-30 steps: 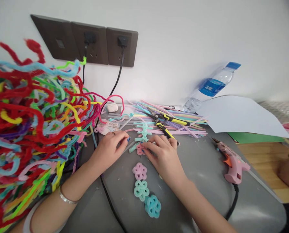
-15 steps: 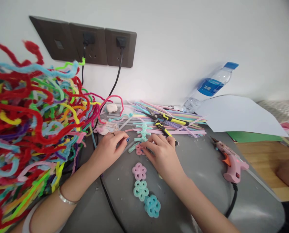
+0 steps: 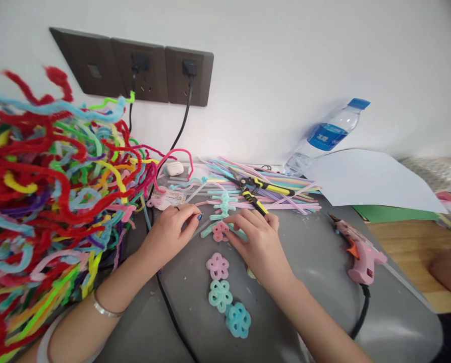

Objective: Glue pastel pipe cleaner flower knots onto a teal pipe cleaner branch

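A small pink pipe-cleaner flower (image 3: pixel 220 231) lies at the lower end of a mint-green pipe-cleaner stem with short side branches (image 3: pixel 225 204). My right hand (image 3: pixel 254 237) has thumb and forefinger closed at the flower's right edge; its other fingers are curled. To the left, my left hand (image 3: pixel 176 227) rests by the table with thumb and fingertips together, and nothing shows between them. Nearer me are three finished-looking flowers in a line: a lilac-pink one (image 3: pixel 217 266), a mint one (image 3: pixel 220 296) and a blue one (image 3: pixel 238 320).
Tangled colourful pipe cleaners (image 3: pixel 59 201) are heaped at left. Yellow-black pliers (image 3: pixel 256 189) lie on straight pastel pipe cleaners (image 3: pixel 297 205). A pink glue gun (image 3: pixel 361 259), white paper (image 3: pixel 377 176) and a water bottle (image 3: pixel 327 136) are at right. A black cable (image 3: pixel 168 307) crosses the grey table (image 3: pixel 293 312).
My right hand has shifted slightly right, and more of the small pink flower now shows. That flower sits a little further right. My left hand stays in place.
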`<action>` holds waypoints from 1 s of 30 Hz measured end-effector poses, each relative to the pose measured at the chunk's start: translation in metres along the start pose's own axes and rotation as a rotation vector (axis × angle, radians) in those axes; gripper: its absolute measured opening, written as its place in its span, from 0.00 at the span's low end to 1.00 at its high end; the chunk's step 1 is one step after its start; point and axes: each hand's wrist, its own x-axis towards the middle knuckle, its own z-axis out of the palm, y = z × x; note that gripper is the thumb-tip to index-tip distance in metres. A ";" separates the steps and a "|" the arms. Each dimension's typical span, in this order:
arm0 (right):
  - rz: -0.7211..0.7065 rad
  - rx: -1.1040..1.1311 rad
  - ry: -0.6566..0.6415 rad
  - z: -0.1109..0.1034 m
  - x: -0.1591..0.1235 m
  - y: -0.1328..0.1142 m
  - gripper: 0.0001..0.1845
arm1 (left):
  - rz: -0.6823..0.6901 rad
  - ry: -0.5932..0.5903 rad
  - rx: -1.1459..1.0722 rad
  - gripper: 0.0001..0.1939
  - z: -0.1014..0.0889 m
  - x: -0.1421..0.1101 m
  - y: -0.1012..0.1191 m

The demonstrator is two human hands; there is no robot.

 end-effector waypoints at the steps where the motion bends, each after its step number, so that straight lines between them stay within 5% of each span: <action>1: 0.009 0.017 0.017 -0.002 -0.002 0.000 0.07 | -0.001 0.003 -0.004 0.08 -0.001 0.000 0.000; 6: 0.061 0.079 0.072 -0.018 -0.020 0.003 0.06 | 0.089 -0.048 -0.011 0.08 -0.004 0.000 0.005; 13: 0.125 0.161 0.137 -0.028 -0.068 0.018 0.07 | 0.347 -0.345 0.030 0.05 0.003 -0.008 0.017; 23: 0.261 0.239 0.275 -0.005 -0.095 0.031 0.08 | 0.251 -0.462 -0.070 0.06 0.000 -0.009 0.033; 30: 0.244 0.244 0.319 -0.003 -0.094 0.035 0.10 | 0.048 -0.422 -0.328 0.06 -0.039 0.002 0.008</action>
